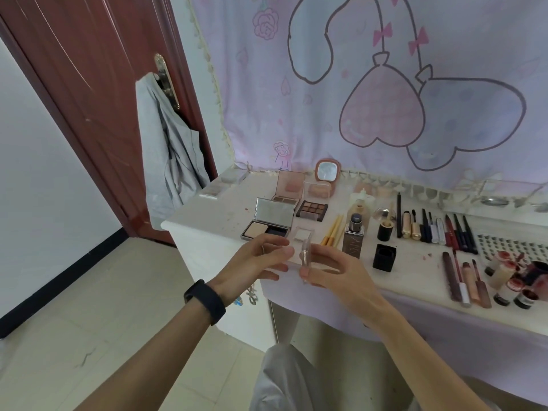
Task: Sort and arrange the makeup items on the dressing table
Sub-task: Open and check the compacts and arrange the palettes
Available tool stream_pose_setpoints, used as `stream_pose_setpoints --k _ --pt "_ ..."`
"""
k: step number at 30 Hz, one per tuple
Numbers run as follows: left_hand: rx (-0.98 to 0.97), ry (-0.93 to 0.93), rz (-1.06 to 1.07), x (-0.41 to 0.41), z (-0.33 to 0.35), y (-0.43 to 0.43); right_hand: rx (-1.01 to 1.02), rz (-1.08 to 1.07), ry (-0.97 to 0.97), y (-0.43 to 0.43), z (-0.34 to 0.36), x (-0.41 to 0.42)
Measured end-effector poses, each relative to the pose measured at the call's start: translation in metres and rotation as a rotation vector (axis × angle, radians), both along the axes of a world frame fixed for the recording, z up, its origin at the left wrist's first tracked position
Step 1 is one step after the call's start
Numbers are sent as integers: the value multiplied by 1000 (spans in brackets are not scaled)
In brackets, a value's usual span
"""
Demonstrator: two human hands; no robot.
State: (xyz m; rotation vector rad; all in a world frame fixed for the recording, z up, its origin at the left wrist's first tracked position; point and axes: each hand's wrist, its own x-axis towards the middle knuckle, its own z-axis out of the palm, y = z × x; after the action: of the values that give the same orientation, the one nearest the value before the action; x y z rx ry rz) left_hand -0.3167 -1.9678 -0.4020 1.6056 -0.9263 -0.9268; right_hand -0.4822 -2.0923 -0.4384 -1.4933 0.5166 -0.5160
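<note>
Pinching the clear compact (305,258) on edge in our right hand (335,271) grip, we hold its long axis upright; left hand (261,259), fingers relaxed, sits just beside it.

Light: bright, soft, even
Shadows: faint, under near table (207,228) edge
Sharpness: soft overall, blurrier far right
Edges: door (98,93) lines curved, left

One clear case (305,256) in the right hand (335,271). Past it, two black pots (385,231) (384,256) and one pink mirror (326,171).
</note>
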Motion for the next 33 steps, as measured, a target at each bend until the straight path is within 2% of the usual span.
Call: stream_pose_setpoints --k 6,12,16,21,26,31,33 --pt "6 -65 -85 -6 2 -1 -73 135 -8 1 1 0" --pt "-14 -119 -25 -9 -1 -4 -43 117 -50 1 -2 0" --pt "-89 -46 39 -12 -6 -7 -28 78 -120 5 -4 1" --pt "-136 121 106 -14 -14 -12 -178 -3 -79 11 -7 6" --pt "-173 195 183 -20 -19 -16 -580 -254 59 27 -12 18" --pt "-213 243 212 -24 -18 -16 -566 -409 -14 25 -3 21" --pt "-231 273 196 -24 -18 -16 -608 -383 -6 21 0 20"
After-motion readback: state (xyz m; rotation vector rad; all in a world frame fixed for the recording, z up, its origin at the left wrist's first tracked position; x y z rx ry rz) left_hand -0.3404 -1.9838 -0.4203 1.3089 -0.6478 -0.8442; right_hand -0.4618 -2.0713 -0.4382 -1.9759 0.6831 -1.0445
